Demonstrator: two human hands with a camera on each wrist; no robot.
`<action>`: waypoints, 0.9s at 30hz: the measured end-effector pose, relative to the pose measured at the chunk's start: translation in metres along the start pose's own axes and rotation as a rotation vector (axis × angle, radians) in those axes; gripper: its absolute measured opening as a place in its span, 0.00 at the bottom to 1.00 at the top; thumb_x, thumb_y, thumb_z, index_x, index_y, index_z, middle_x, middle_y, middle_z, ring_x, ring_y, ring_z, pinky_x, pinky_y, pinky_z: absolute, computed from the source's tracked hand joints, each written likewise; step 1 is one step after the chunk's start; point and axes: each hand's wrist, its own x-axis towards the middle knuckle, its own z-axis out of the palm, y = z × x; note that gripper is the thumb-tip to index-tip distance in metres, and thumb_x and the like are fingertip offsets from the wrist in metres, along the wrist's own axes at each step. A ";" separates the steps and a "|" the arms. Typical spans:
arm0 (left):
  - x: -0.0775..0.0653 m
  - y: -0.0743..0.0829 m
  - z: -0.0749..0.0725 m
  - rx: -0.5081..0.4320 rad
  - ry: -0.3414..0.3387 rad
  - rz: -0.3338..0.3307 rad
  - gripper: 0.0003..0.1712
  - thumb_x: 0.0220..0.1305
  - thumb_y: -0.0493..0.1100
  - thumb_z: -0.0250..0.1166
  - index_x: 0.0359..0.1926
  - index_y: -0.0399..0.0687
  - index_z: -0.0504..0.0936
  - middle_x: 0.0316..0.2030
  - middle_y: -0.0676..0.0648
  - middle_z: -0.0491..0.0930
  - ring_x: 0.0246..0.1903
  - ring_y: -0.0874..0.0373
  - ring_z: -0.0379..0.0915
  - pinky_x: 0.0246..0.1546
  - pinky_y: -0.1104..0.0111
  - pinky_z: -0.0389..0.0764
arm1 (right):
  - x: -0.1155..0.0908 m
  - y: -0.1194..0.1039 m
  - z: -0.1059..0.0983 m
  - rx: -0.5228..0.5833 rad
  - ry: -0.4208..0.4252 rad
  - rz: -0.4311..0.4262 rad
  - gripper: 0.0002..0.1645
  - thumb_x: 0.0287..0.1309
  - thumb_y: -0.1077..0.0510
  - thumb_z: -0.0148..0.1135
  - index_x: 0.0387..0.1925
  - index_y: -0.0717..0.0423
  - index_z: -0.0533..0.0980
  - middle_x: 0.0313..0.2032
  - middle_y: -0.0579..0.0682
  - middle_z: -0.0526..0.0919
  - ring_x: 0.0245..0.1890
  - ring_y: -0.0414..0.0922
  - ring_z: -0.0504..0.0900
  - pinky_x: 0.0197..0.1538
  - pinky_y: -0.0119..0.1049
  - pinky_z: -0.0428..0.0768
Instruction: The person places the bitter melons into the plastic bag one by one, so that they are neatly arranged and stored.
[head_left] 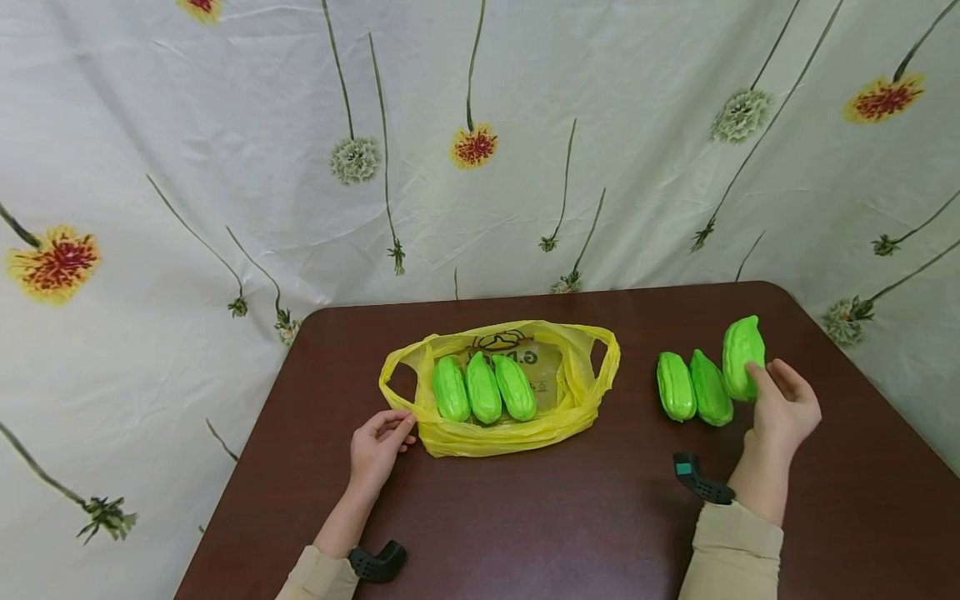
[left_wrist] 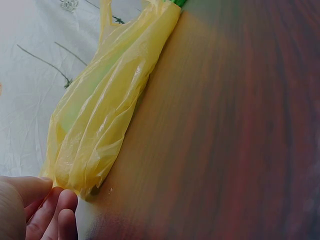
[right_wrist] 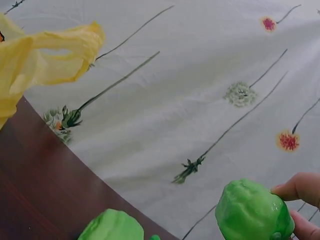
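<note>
Three green fruits (head_left: 483,390) lie in the yellow bag (head_left: 510,440) the left hand (head_left: 381,446) pinches, while the right hand (head_left: 783,408) pinches another fruit (head_left: 741,354), apparently a pick-up step that next calls for carrying bagward.

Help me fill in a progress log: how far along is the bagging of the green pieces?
About halfway, it seems. Done: three green pieces lie inside the open yellow bag. In hand: the right hand holds a fourth piece, while the left hand pinches the bag's left side. Left: two pieces on the table to the bag's right, if all are meant to go in.
</note>
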 end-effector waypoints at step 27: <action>0.000 0.004 -0.001 -0.012 -0.023 -0.033 0.12 0.59 0.37 0.66 0.41 0.31 0.81 0.36 0.35 0.81 0.24 0.58 0.79 0.27 0.72 0.80 | -0.053 -0.001 0.046 -0.030 -0.240 -0.168 0.19 0.46 0.62 0.73 0.43 0.56 0.81 0.39 0.45 0.80 0.42 0.39 0.76 0.42 0.25 0.73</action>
